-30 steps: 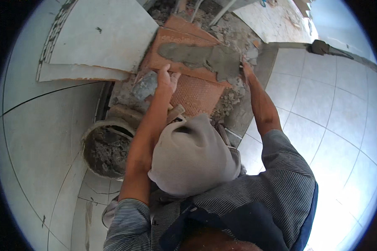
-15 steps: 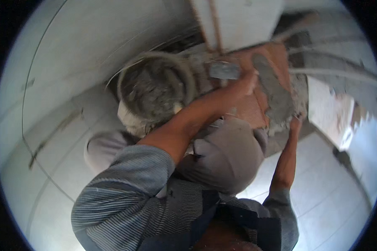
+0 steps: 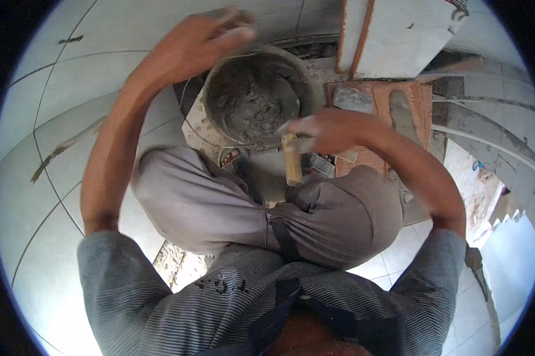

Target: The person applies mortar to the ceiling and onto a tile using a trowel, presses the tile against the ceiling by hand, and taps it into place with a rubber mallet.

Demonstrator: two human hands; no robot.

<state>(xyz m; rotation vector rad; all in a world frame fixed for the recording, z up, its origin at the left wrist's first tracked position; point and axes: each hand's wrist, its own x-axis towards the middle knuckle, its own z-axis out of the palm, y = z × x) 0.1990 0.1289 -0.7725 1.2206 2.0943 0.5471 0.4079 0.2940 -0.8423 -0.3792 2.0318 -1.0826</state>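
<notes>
My left hand (image 3: 211,41) is raised above the back-left of the bucket (image 3: 213,101), its fingers blurred but apart, holding nothing. The bucket contains wet grey mortar (image 3: 250,95). My right hand (image 3: 333,133) is at the top of a wooden handle (image 3: 292,166) at the bucket's front rim; motion blur hides whether the fingers grip it. To the right lie orange-brown tiles (image 3: 422,113) with a strip of mortar (image 3: 401,121) on the upper one and a grey block (image 3: 352,99) beside it.
White boards (image 3: 398,35) lean behind the orange tiles. A tiled wall (image 3: 66,41) curves along the left. White pipes (image 3: 487,139) and a broken white panel (image 3: 469,196) are at the right. My bent knees (image 3: 267,213) are below the bucket.
My view has turned toward the bucket. My left hand has left the mortar-covered tile and risen up-left. My right hand has moved from that tile to the wooden handle.
</notes>
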